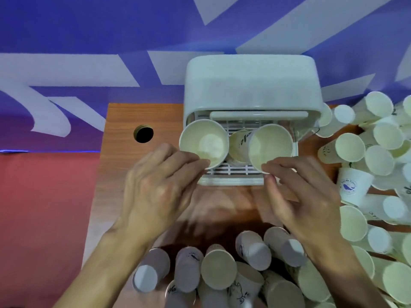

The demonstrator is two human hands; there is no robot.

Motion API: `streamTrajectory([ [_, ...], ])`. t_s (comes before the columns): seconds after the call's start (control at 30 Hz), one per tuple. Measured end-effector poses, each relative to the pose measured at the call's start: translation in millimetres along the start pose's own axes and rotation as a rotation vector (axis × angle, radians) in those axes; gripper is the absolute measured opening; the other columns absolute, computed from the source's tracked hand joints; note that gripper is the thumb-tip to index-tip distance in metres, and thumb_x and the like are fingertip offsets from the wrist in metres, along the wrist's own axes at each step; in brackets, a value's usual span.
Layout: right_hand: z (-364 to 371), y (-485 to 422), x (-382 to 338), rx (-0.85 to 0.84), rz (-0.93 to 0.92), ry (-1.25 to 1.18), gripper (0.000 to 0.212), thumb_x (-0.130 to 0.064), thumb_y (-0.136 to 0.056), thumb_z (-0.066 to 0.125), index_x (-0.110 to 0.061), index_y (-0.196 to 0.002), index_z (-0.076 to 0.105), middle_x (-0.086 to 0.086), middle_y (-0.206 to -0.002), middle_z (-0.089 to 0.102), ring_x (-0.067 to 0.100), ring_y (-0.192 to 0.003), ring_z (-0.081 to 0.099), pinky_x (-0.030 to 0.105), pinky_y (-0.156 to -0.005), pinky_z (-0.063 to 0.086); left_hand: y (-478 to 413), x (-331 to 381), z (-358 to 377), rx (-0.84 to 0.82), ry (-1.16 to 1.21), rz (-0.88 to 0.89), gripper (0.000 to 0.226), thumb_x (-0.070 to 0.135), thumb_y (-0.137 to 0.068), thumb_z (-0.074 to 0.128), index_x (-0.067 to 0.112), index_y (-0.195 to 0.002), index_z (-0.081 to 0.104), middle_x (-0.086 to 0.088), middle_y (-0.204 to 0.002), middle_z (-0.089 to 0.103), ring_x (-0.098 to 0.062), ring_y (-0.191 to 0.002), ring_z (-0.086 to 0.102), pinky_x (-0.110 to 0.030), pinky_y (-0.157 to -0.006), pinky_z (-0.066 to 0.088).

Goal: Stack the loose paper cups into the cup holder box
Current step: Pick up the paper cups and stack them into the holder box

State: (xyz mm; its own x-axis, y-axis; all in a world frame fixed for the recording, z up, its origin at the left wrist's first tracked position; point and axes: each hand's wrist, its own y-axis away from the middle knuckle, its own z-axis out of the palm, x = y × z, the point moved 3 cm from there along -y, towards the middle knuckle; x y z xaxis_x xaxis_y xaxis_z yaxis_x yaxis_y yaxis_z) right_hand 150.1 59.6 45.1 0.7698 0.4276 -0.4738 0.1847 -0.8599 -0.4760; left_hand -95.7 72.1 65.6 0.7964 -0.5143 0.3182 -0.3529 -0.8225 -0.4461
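Fingers, left: the near rim of the left cup [203, 143] is pinched by the fingertips [201, 162] of the left hand [155, 192].
Fingers, right: the near rim of the right cup [270, 147] is pinched by the fingertips [268, 168] of the right hand [304, 196].
Held cups: both are held mouth-up, side by side, over the slatted grille [231, 172] at the open front of the cup holder box [251, 85].
Between them: a printed third cup [239, 147] is seen tilted on the grille.
Materials: thin cream paper with rolled round rims; smooth white plastic box with rounded corners.
Surroundings: near cups [219, 270] are heaped by the wrists and a side heap [378, 161] is piled to the right on the wood-grain table [124, 156]; a round hole [143, 134] is cut left of the box.
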Motion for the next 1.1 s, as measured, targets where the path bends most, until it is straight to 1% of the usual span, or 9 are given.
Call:
streamTrajectory([
  [0.3,35,7,23,-0.087,0.047,0.007,0.014,-0.01,-0.096,0.066,-0.01,-0.103,0.078,0.005,-0.103,0.071,0.024,-0.091,0.066,0.038,-0.069,0.054,12,-4,32,-0.033,-0.035,-0.05,0.014,0.018,-0.098,0.067,0.014,-0.104,0.079,0.002,-0.097,0.074,-0.025,-0.076,0.058,-0.038,-0.061,0.048],
  [0.43,41,1,28,-0.159,0.062,0.067,0.019,-0.025,-0.098,0.067,-0.017,-0.113,0.076,-0.001,-0.106,0.072,0.02,-0.098,0.067,0.036,-0.067,0.056,15,-8,48,-0.061,-0.073,-0.097,0.014,0.02,-0.099,0.066,0.014,-0.105,0.078,0.004,-0.098,0.074,-0.025,-0.078,0.06,-0.038,-0.06,0.048],
  [0.53,46,-5,27,-0.189,-0.006,0.087,0.02,-0.032,-0.101,0.064,-0.018,-0.108,0.076,-0.003,-0.102,0.072,0.018,-0.094,0.066,0.033,-0.062,0.053,13,-13,55,-0.121,-0.083,-0.109,0.016,0.023,-0.1,0.064,0.016,-0.107,0.077,0.004,-0.1,0.073,-0.023,-0.08,0.06,-0.035,-0.059,0.048],
  [0.73,62,-14,34,-0.326,0.044,0.108,0.028,-0.04,-0.102,0.055,-0.025,-0.101,0.078,-0.007,-0.093,0.071,0.018,-0.087,0.067,0.031,-0.056,0.05,0,-26,66,-0.311,-0.135,-0.048,0.036,0.041,-0.101,0.046,0.018,-0.092,0.073,0.002,-0.087,0.067,-0.026,-0.079,0.062,-0.028,-0.054,0.033],
  [0.83,70,-17,42,-0.381,0.094,0.087,0.029,-0.045,-0.102,0.052,-0.03,-0.103,0.077,-0.01,-0.095,0.07,0.017,-0.089,0.066,0.028,-0.057,0.044,2,-31,77,-0.362,-0.178,-0.019,0.046,0.044,-0.101,0.034,0.017,-0.094,0.07,-0.001,-0.088,0.064,-0.03,-0.08,0.062,-0.028,-0.056,0.029],
  [0.9,74,-16,45,-0.375,0.094,0.061,0.029,-0.046,-0.102,0.051,-0.031,-0.106,0.076,-0.01,-0.097,0.07,0.017,-0.09,0.067,0.033,-0.061,0.05,3,-32,84,-0.389,-0.188,0.003,0.048,0.048,-0.103,0.031,0.016,-0.098,0.066,-0.003,-0.092,0.062,-0.03,-0.082,0.061,-0.029,-0.056,0.03],
  [1.0,78,-13,46,-0.344,0.072,0.027,0.027,-0.043,-0.102,0.054,-0.026,-0.108,0.075,-0.007,-0.099,0.07,0.018,-0.09,0.067,0.04,-0.063,0.054,3,-30,93,-0.433,-0.233,0.035,0.036,0.049,-0.093,0.058,0.013,-0.096,0.062,-0.006,-0.09,0.06,-0.032,-0.079,0.06,-0.032,-0.052,0.039],
  [1.03,79,-11,47,-0.349,0.058,0.046,0.025,-0.041,-0.101,0.056,-0.024,-0.108,0.074,-0.006,-0.101,0.07,0.02,-0.091,0.067,0.04,-0.063,0.054,3,-30,96,-0.437,-0.257,0.027,0.032,0.042,-0.086,0.07,0.012,-0.093,0.061,-0.007,-0.087,0.059,-0.033,-0.076,0.06,-0.033,-0.05,0.041],
  [1.1,80,-8,49,-0.392,0.012,0.147,0.021,-0.036,-0.096,0.064,-0.019,-0.109,0.07,-0.002,-0.107,0.067,0.023,-0.095,0.066,0.04,-0.061,0.054,3,-30,101,-0.429,-0.266,-0.017,0.029,0.028,-0.078,0.08,0.011,-0.089,0.059,-0.009,-0.084,0.058,-0.035,-0.071,0.058,-0.034,-0.047,0.04],
])
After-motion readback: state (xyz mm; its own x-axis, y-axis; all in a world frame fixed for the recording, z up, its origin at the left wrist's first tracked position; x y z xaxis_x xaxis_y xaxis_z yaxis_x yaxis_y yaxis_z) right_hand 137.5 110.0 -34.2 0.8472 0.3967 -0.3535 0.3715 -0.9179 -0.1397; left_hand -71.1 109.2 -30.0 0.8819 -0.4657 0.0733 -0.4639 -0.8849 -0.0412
